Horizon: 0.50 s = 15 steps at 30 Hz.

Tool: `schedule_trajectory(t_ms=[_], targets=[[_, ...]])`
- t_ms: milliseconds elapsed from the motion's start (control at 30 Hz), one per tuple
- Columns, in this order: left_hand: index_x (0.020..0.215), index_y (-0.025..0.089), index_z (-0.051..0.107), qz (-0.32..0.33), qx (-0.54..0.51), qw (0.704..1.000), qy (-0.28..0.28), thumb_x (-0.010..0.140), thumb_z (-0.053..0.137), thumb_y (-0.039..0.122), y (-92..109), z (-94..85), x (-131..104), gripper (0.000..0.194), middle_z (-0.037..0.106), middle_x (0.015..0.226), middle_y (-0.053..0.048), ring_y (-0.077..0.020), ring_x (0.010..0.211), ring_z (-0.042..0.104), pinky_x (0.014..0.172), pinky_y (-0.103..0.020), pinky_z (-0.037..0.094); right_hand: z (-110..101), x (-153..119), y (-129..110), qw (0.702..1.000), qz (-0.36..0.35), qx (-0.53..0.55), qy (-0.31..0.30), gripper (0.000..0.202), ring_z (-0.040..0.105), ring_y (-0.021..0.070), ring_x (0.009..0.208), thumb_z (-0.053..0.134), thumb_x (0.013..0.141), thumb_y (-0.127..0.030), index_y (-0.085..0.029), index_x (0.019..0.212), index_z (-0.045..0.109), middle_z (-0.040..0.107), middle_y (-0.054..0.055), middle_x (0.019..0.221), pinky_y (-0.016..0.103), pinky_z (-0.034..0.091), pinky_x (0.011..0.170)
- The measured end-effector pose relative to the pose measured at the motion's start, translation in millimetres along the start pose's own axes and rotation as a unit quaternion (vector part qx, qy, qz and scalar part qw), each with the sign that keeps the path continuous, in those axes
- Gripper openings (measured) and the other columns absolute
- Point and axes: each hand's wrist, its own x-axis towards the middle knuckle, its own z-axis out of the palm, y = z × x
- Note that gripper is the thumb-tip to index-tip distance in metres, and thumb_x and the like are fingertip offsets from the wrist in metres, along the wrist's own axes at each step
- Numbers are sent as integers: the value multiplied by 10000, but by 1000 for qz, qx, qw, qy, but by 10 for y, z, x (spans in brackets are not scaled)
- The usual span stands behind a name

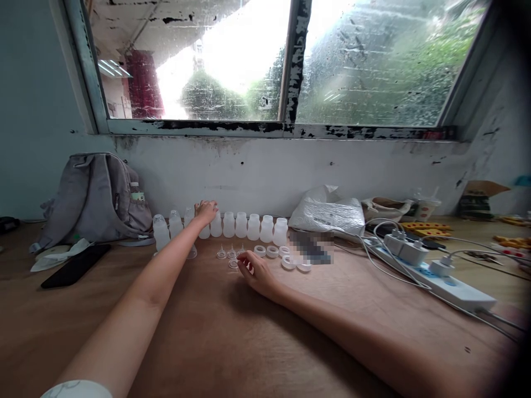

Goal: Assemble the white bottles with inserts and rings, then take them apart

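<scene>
A row of frosted baby bottles (253, 228) stands along the wall. My left hand (205, 212) reaches over the left part of the row, with its fingers closed over the top of one baby bottle (204, 231); the fingertips are partly hidden. Left of it, bottles with clear domed covers (161, 232) stand upright. My right hand (258, 272) rests low over the table, fingers bent and thumb apart, beside several clear bottle teats (221, 253). Nothing shows between its fingers. White screw rings (272, 252) lie flat just to its right. A clear cover (192, 252) sits partly behind my left forearm.
A grey backpack (99, 199) leans at the left wall, with a black phone (76, 266) before it. On the right are a silver plastic bag (329, 213), a white power strip (456, 286) with plugs and loose cables, and a blurred-out patch (312, 247) by the rings.
</scene>
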Motion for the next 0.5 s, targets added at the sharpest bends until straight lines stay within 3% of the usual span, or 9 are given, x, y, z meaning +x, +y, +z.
schedule_trajectory(t_ms=[267, 400, 500], targets=[[1125, 182, 479, -2, -9, 1000, 10, 796, 400, 254, 68, 10, -12, 346, 577, 1059, -140, -304, 1069, 421, 889, -469, 234, -3, 1, -4, 1000, 1, -4, -5, 108, 499, 128, 652, 389, 834, -255, -205, 856, 482, 538, 22, 763, 243, 393, 567], [1238, 152, 343, 6, -31, 998, 54, 799, 408, 282, 129, -81, -48, 463, 442, 1214, -176, -321, 1110, 382, 894, -463, 247, 9, 4, -1, 1000, 5, -2, -3, 105, 499, 127, 642, 394, 832, -252, -202, 854, 484, 541, 22, 758, 237, 389, 564], [1235, 144, 330, 41, -57, 994, 85, 831, 353, 293, 205, -139, -188, 431, 400, 1242, -159, -291, 1128, 365, 894, -416, 288, 2, 17, 31, 1000, 18, 1, 12, 109, 497, 123, 621, 395, 832, -249, -193, 852, 487, 545, 19, 734, 230, 385, 563]])
